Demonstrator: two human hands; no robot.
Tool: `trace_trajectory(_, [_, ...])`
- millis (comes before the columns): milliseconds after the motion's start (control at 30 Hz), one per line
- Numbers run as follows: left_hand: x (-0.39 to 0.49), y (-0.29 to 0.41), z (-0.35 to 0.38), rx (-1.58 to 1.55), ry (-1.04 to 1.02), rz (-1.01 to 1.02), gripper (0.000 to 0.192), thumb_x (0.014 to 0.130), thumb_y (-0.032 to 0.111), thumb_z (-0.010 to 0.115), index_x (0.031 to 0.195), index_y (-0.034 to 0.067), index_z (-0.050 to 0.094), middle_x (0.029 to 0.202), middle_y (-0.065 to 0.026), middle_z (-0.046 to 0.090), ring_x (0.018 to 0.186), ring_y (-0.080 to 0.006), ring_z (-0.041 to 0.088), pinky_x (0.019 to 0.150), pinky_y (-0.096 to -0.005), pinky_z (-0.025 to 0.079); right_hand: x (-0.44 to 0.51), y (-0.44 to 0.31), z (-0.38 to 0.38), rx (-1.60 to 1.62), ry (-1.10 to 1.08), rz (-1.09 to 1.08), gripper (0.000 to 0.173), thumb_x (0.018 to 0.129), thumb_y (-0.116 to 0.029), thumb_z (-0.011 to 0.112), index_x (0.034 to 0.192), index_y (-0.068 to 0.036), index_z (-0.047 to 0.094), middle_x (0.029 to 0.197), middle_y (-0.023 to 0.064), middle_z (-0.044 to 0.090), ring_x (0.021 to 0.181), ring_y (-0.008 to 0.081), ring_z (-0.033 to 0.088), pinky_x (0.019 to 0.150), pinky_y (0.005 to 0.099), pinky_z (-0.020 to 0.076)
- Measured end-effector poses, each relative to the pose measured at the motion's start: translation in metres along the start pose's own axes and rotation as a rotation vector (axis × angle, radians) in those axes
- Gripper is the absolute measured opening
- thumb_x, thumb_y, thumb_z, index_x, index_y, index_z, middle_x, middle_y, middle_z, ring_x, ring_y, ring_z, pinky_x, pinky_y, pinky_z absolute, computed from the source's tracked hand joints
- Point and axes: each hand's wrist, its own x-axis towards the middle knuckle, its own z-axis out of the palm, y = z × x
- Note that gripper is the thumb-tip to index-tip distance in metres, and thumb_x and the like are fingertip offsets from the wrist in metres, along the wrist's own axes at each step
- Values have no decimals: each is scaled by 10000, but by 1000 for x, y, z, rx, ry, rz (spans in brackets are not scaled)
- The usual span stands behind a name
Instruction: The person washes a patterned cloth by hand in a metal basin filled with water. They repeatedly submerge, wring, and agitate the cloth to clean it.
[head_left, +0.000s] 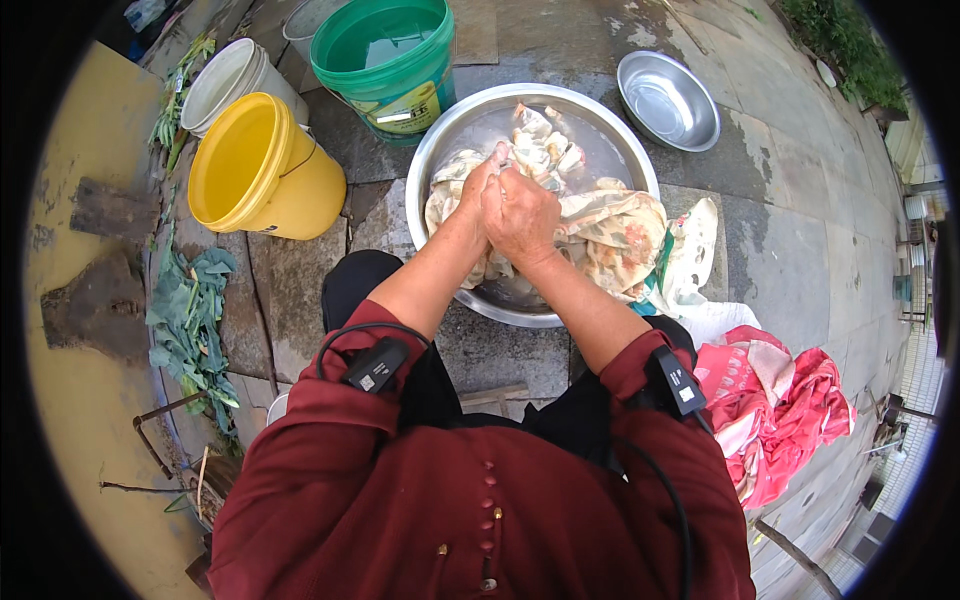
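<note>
A wide metal basin (645, 161) holds cloudy water and a wet, cream-coloured cloth with a floral print (615, 236). Over the middle of it, my left hand (480, 176) and my right hand (525, 214) are pressed together, both closed around a bunched part of this fabric. A twisted length of the cloth sticks out beyond my fingers towards the far side. What lies inside my fists is hidden. The bulk of the fabric spreads right, up to the basin's rim, and some lies to the left under my forearms.
Left of the basin stand a yellow bucket (315, 187), a white bucket (281, 86) and a green bucket with water (420, 82). A smaller metal bowl (667, 105) sits far right. Red-pink cloth (787, 405) lies on the paving near my right arm; leafy greens (191, 322) lie left.
</note>
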Motion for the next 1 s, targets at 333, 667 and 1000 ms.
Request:
trace_trajectory(333, [-13, 8, 17, 104, -327, 64, 275, 945, 250, 465, 1066, 37, 589, 952, -90, 637, 874, -200, 628, 760, -339, 517, 11, 15, 4, -88, 68, 155, 309, 845, -276, 528, 638, -49, 566, 605, 202, 596, 576, 399, 599, 548, 483, 466])
trace_trajectory(667, [-10, 4, 14, 46, 0, -29, 262, 948, 269, 470, 1013, 44, 587, 934, -101, 641, 826, -216, 628, 752, -368, 524, 0, -7, -1, -35, -3, 9, 280, 843, -236, 535, 648, -36, 546, 598, 208, 581, 572, 406, 587, 539, 476, 459])
trace_trajectory(1000, [-6, 8, 14, 18, 39, -51, 337, 944, 272, 478, 1119, 10, 597, 1009, -107, 651, 875, -203, 634, 774, -362, 522, 4, -4, 2, 4, -8, 28, 272, 838, -253, 535, 645, -62, 548, 561, 182, 575, 527, 375, 588, 507, 460, 469])
